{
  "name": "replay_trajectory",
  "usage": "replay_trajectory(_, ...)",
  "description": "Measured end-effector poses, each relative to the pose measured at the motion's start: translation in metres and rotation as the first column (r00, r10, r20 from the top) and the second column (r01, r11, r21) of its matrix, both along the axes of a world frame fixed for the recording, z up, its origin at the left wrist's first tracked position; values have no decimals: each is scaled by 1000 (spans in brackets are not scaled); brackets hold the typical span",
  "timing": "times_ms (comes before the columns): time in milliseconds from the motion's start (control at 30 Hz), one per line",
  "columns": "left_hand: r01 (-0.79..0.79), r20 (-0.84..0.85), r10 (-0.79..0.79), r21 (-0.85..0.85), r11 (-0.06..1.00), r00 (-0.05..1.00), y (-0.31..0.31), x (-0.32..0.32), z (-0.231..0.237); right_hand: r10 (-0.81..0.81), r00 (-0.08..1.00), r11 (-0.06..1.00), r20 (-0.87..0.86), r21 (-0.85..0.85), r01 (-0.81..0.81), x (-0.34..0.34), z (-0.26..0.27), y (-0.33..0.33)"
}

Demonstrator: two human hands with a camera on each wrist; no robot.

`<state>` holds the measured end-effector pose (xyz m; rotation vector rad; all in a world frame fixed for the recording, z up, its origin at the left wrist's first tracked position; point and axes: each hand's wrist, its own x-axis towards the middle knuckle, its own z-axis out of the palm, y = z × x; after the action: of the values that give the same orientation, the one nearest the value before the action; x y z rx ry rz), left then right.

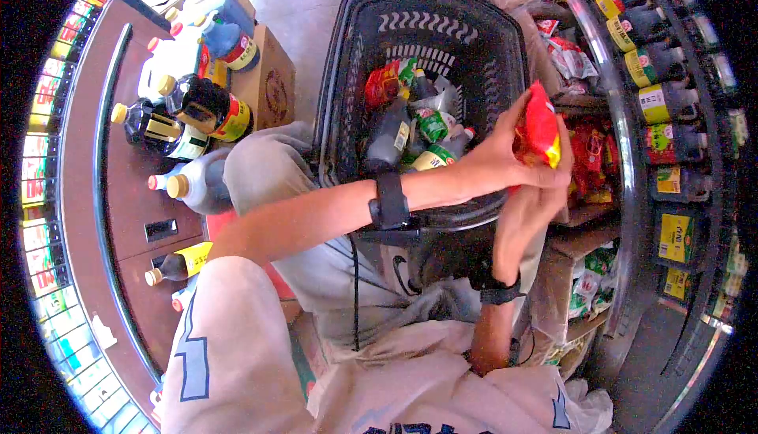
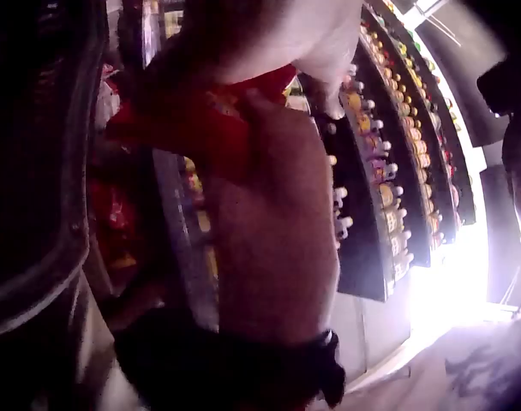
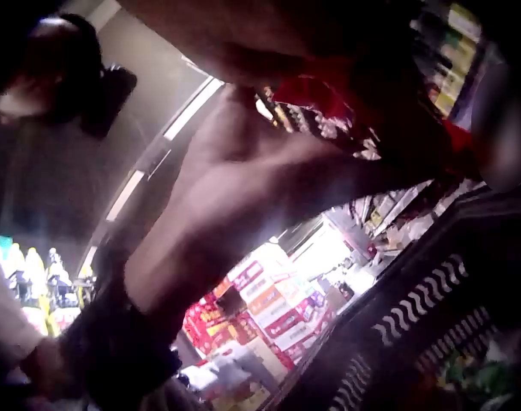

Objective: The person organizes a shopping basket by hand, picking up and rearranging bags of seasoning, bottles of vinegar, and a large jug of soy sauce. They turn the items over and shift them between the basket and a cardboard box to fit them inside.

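Note:
Both hands meet around a red packet [image 1: 539,122] with a yellow patch, just past the right rim of a black shopping basket [image 1: 335,78]. My left hand [image 1: 505,154] grips it, thumb on the near side and fingers up along its sides. From below, my right hand [image 1: 529,209] holds the packet's lower end, its fingers partly hidden by the left hand. In the left wrist view the red packet [image 2: 192,137] lies dark between the two hands. Inside the basket are dark bottles [image 1: 390,138], a red bag [image 1: 381,86] and green-and-white packs [image 1: 433,124].
Beyond the hands, open cartons [image 1: 553,276] hold red packets [image 1: 588,150] and green-and-white bags [image 1: 592,284]. Shelves of bottles [image 1: 667,106] curve along the right. Large bottles [image 1: 209,110] and a cardboard box [image 1: 272,78] stand at left. The person's knees are close to the basket.

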<state>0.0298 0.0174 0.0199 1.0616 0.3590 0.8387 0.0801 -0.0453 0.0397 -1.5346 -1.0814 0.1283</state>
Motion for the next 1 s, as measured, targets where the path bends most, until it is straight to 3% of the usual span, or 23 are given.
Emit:
replay_trajectory(33,45,36,-43,-77,996,998,6,-6,6,41,999,999,-28,-22,-42,-10,-1,2)
replay_trajectory(100,71,14,-69,-218,973,997,17,-9,1,35,991,994,130,-110,-20,-24,-3,6)
replay_trajectory(133,7,-59,-16,-151,988,998,18,-14,1,37,977,989,209,-149,-5,-30,-3,8)
replay_trajectory(167,-18,-28,13,-220,975,1000,20,-18,1,43,957,983,287,-185,12,-33,-3,10)
replay_trajectory(233,-63,24,76,-359,931,997,23,-23,1,126,964,965,236,-253,-64,-18,-2,6)
replay_trajectory(267,-204,-28,213,-434,878,977,22,-23,1,202,979,959,30,-211,-191,-11,7,4)
replay_trajectory(300,-169,15,199,-467,868,980,24,-24,-4,289,949,941,-128,-147,-306,-2,13,0)
replay_trajectory(367,-88,107,168,-521,849,980,32,-24,-17,249,917,956,-313,-71,-284,11,23,-4)
replay_trajectory(400,-108,59,165,-535,838,985,32,-24,-12,259,935,964,-242,4,-266,19,20,-4)
replay_trajectory(500,-138,-9,155,-512,848,988,30,-29,-1,24,994,999,-111,-38,-28,27,16,-2)
replay_trajectory(533,-134,-50,125,-474,870,991,31,-30,2,63,989,991,-131,-113,-78,35,12,-3)
replay_trajectory(567,-102,-60,84,-451,887,995,32,-30,2,140,922,981,-362,-73,-177,37,11,-4)
replay_trajectory(633,-35,-82,2,-409,912,997,35,-29,-1,273,618,941,-737,71,-330,40,11,-6)
replay_trajectory(667,-7,-56,-17,-413,911,998,35,-29,-2,352,459,900,-816,161,-404,45,6,-7)
replay_trajectory(767,-59,-136,9,-366,929,991,34,-30,-1,379,346,839,-858,161,-520,65,-16,-10)
replay_trajectory(900,-108,-181,58,-281,954,982,27,-29,3,76,459,901,-885,-137,-413,62,-22,-11)
replay_trajectory(933,-110,-176,66,-257,960,982,27,-29,4,-12,460,952,-888,-152,-268,57,-26,-9)
replay_trajectory(1000,-130,-98,113,-185,974,989,32,-26,1,43,510,951,-859,-122,-285,54,-17,-9)
